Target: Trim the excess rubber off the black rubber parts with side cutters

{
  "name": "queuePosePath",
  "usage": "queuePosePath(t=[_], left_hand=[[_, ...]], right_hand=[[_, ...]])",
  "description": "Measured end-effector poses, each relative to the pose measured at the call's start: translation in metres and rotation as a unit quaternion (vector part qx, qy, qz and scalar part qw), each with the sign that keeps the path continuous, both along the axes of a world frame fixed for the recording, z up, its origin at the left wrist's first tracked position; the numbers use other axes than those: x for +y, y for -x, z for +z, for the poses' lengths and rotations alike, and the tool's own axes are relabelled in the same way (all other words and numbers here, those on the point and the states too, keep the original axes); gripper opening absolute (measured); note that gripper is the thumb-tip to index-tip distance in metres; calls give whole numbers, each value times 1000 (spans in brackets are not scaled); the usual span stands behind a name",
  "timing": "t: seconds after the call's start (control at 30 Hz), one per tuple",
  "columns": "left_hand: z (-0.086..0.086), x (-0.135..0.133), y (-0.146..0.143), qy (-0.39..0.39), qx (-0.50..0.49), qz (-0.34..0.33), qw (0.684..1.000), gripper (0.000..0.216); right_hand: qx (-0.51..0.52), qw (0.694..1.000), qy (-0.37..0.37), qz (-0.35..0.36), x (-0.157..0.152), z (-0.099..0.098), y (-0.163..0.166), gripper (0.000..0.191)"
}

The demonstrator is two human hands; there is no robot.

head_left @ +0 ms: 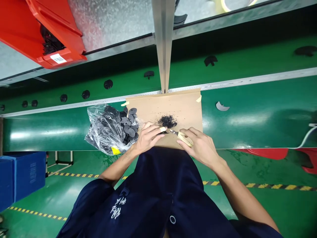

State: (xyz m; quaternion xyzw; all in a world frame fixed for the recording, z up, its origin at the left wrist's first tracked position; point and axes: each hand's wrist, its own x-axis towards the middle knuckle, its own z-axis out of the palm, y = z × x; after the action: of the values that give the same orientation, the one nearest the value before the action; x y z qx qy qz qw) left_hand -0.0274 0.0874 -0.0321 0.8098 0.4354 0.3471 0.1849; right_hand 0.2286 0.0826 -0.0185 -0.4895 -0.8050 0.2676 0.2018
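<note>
My left hand (148, 135) is closed in a pinch on a small black part held over a brown cardboard sheet (183, 105). The fingertips wear tape. My right hand (198, 145) grips a pair of small cutters with cream handles (182, 136), their tips pointing at the part in my left hand. A heap of black trimmings (167, 121) lies on the cardboard just beyond both hands. A clear plastic bag (104, 130) with several round black parts (128, 124) spilling from it sits left of my left hand.
A green conveyor belt (247, 59) behind the bench carries several black parts (108, 84). A grey curved piece (222, 106) lies on the green bench to the right. A red bin (49, 33) hangs upper left; a blue crate (22, 175) stands on the floor at left. A metal post (163, 46) rises at centre.
</note>
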Motion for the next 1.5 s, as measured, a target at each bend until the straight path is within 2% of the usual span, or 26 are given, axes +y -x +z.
queuePosePath(t=[0.07, 0.13, 0.23, 0.3, 0.4, 0.47, 0.53, 0.63, 0.73, 0.83, 1.13, 1.33, 1.4, 1.5], left_hand=[[-3, -3, -2, 43, -78, 31, 996, 22], [-5, -9, -7, 89, -173, 74, 978, 23], [-4, -18, -10, 130, -266, 112, 949, 27], [1, -21, -7, 134, -228, 95, 960, 24], [11, -22, 3, 81, -69, 55, 993, 20], [16, -22, 9, 49, -2, 27, 998, 25], [18, -22, 12, 48, -1, 9, 999, 29], [19, -24, 11, 79, -60, 12, 995, 28], [21, -26, 8, 107, -115, 23, 987, 24], [22, -27, 6, 119, -138, 17, 983, 24], [26, -29, 4, 110, -144, 11, 983, 27], [25, -28, 3, 91, -138, 1, 986, 23], [25, -28, 5, 84, -127, -10, 988, 23], [25, -29, 8, 75, -97, -27, 992, 24]], right_hand=[[86, 995, 47, -30, -3, -8, 6, 42], [171, 979, 86, -65, -4, -14, 17, 46], [234, 966, 79, -78, -3, -15, 33, 34], [220, 975, 9, -39, 1, -11, 38, 23], [142, 981, -122, 59, 7, 2, 40, 26], [120, 973, -161, 117, 9, 10, 38, 27], [163, 963, -156, 145, 10, 17, 35, 26], [206, 961, -138, 120, 13, 20, 25, 30], [119, 977, -147, 96, 19, 17, 15, 30], [49, 980, -157, 115, 22, 13, 10, 27], [12, 976, -166, 138, 21, 21, 6, 27], [-23, 970, -198, 136, 19, 22, 3, 25], [-1, 976, -172, 134, 18, 17, 2, 24], [68, 986, -94, 122, 15, 4, 2, 22]])
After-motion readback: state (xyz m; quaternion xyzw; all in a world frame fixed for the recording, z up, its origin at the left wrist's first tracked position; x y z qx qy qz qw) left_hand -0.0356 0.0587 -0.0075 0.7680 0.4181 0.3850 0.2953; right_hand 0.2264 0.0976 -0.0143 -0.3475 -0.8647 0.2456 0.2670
